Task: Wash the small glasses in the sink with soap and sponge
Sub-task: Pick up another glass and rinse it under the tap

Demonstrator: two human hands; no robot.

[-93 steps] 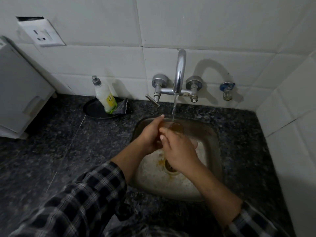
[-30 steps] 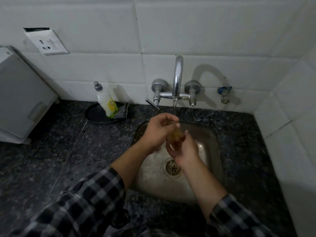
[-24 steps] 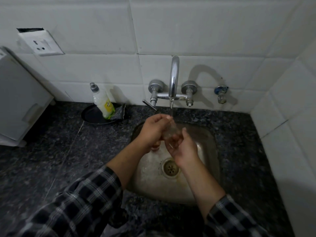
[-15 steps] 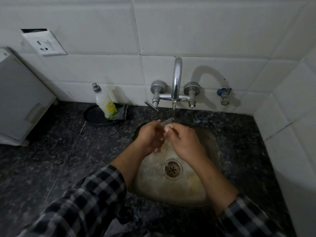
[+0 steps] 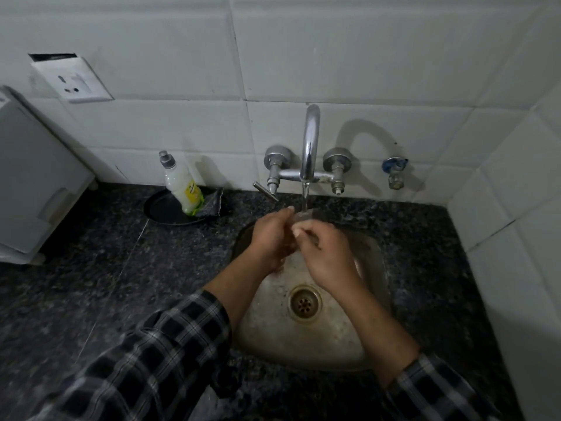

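Pinching glass [image 5: 306, 215] with left hand [image 5: 271, 238] under tap [image 5: 309, 141], 12 o'clock of sink [image 5: 303, 344]; right hand [image 5: 326, 256] curled beneath, grip hidden; likely light, wet-slippery, fragile; grip round wall, not rim.

Sleeves [image 5: 151, 360] are black-and-white plaid, the surface [image 5: 91, 284] speckled black, tiles [image 5: 364, 56] white; the bottle [image 5: 181, 186] at ten o'clock is white and yellow.

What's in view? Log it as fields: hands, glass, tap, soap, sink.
hands: left hand and right hand both hold the glass over the sink
glass: clear, under the water
tap: running
soap: bottle upright on a black dish, left of the sink, untouched
sink: steel, drain uncovered
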